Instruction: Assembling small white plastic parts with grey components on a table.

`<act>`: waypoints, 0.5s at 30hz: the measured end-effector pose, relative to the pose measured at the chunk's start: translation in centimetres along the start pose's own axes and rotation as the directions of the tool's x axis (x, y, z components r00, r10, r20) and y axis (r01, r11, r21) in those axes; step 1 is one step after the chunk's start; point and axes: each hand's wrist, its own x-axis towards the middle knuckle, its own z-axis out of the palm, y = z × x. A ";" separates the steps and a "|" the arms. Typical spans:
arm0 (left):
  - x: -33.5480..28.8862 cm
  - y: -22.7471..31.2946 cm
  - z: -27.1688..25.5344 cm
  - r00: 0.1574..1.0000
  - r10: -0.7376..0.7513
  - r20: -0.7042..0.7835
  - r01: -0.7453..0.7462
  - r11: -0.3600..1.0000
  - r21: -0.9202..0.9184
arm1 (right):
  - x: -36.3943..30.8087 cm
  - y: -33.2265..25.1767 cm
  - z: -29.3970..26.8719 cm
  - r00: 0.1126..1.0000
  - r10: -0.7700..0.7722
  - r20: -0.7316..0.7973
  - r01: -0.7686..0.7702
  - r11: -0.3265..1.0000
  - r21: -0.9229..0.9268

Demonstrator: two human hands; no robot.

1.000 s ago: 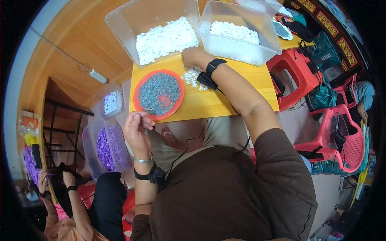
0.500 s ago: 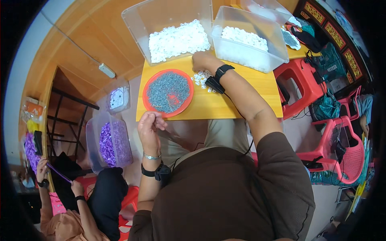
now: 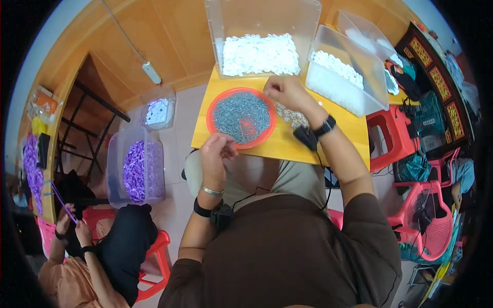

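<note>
A round red plate [image 3: 211,129] full of small grey metal pieces [image 3: 240,110], perhaps screws or pins, lies on the yellow table [image 3: 264,152]. By its near rim is my left hand [image 3: 217,147], fingers curled together; whatever they hold is too small to make out. My right hand [image 3: 291,93] is at the plate's far right, above the table, its fingers bent inward and their tips hidden. Below that hand, small white plastic pieces [image 3: 295,117] lie loose on the table. A clear bin [image 3: 262,18] of similar white pieces [image 3: 261,55] stands behind.
Another clear bin [image 3: 377,95] of white pieces stands at the table's right, near a red stool [image 3: 393,136]. At left, a seated co-worker [image 3: 84,274] handles a purple strip [image 3: 64,200]. A clear tub of purple strips [image 3: 134,172] sits on the floor.
The view has shifted, so the table appears farther right and lower. My right hand has come away from the loose white pieces toward the plate's far side. My left hand stays by the near rim.
</note>
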 end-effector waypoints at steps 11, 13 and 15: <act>0.6 -0.9 -0.5 0.999 0.000 0.048 0.006 0.994 -0.111 | -5.9 -9.5 9.4 0.868 -0.434 -0.239 0.401 0.899 -0.177; 0.7 -0.7 -0.7 0.999 -0.008 0.039 0.013 0.992 -0.125 | -5.9 -9.6 9.7 0.881 -0.403 -0.249 0.398 0.914 -0.073; 0.8 -0.6 -0.7 0.999 -0.019 0.032 0.023 0.990 -0.141 | -6.0 -9.4 9.7 0.894 -0.367 -0.255 0.387 0.921 0.031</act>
